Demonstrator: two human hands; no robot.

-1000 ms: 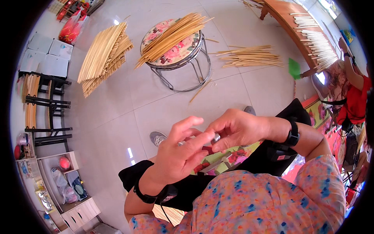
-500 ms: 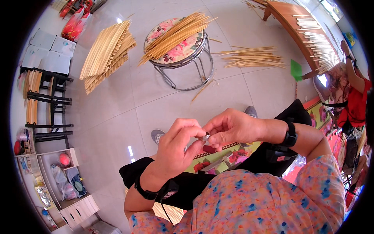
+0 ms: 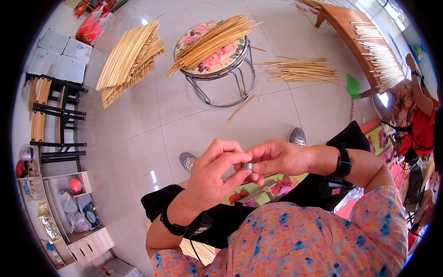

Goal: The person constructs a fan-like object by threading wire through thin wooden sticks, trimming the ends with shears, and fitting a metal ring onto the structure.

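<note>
In front of my lap, my left hand (image 3: 214, 171) and my right hand (image 3: 274, 159) meet, fingertips pinched round a small silver metal ring-like piece (image 3: 247, 165). Below them are a floral-patterned surface (image 3: 281, 184) and my black-covered thighs (image 3: 157, 198). My grey shoes show on the floor on either side of my hands.
A floral stool (image 3: 198, 37) holds thin wooden sticks (image 3: 214, 39). More bundles (image 3: 127, 60) (image 3: 302, 69) lie left and right of it. A wooden bench (image 3: 350, 23) bears pale sticks (image 3: 383, 62), beside another person's arm (image 3: 417, 87). Folded stands (image 3: 57, 115) and shelves (image 3: 85, 217) line the left.
My left hand's fingers have closed from a looser spread onto the small metal piece, joining my right hand's. The view has shifted slightly, showing more of my shoes.
</note>
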